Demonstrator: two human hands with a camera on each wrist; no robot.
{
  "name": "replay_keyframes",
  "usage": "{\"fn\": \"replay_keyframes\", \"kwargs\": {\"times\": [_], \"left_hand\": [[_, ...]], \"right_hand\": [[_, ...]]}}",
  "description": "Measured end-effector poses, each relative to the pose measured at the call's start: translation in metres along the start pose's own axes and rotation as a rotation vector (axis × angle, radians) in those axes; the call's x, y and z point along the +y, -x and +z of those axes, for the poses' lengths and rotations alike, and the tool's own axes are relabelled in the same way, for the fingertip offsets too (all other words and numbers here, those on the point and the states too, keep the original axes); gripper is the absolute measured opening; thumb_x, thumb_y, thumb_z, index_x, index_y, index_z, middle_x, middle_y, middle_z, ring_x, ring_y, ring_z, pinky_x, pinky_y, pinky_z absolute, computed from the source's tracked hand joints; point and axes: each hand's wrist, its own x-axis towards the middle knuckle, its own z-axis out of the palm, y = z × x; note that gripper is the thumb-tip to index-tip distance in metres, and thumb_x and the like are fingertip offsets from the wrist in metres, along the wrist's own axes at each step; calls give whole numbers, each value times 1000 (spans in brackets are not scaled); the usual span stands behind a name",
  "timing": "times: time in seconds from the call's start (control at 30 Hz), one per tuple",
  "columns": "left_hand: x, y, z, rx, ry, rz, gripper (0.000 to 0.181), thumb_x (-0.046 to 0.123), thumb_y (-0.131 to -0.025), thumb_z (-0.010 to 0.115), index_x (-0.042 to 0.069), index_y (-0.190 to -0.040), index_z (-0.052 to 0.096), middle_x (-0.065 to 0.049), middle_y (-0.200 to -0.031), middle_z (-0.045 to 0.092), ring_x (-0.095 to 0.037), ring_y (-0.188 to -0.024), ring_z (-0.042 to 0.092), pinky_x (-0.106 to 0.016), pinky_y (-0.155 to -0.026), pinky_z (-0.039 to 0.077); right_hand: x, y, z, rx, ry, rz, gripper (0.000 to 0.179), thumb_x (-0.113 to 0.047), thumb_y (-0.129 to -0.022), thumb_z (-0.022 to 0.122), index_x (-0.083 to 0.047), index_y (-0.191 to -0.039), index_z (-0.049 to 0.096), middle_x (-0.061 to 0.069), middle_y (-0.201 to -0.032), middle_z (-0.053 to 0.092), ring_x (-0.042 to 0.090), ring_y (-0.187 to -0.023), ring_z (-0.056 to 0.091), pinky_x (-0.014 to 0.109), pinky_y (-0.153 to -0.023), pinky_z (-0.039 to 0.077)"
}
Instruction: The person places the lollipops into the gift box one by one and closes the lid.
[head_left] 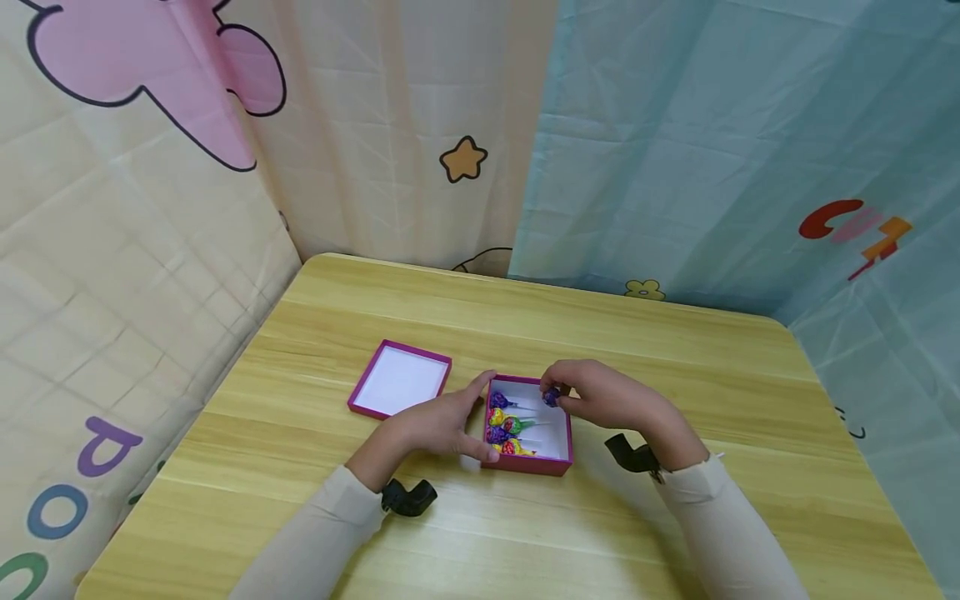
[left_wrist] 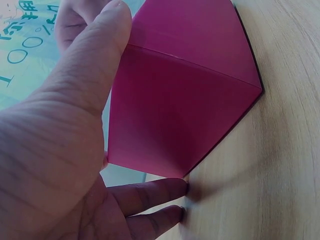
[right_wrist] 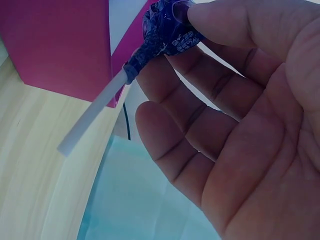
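Observation:
In the head view a magenta box [head_left: 525,467] with a white inside stands open on the table. Several wrapped lollipops [head_left: 512,425] in purple, yellow and green lie in its left part, sticks toward the right. My left hand [head_left: 442,423] holds the box by its left side, thumb at the front corner and fingers toward the back one. Over the box's back right part, my right hand [head_left: 611,396] pinches a purple-wrapped lollipop [right_wrist: 170,30] between thumb and fingers. Its white stick [right_wrist: 92,114] points down and left in the right wrist view.
The box's lid [head_left: 401,382], white inside up, lies just left of the box on the wooden table [head_left: 495,533]. Patterned curtains [head_left: 660,150] hang behind and beside the table. Black camera mounts [head_left: 408,498] sit at both wrists.

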Motion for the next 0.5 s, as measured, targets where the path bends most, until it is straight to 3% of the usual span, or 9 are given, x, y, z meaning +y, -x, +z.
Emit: {"fn": "replay_keyframes", "kwargs": {"times": [0.5], "left_hand": [[-2, 0, 0, -4, 4, 2, 124, 63, -72, 79, 24, -161, 2, -11, -159, 30, -23, -142, 33, -45, -115, 28]], "right_hand": [[-8, -19, 5, -78, 50, -21, 18, -4, -95, 63, -7, -112, 68, -3, -106, 64, 14, -92, 57, 37, -86, 52]]}}
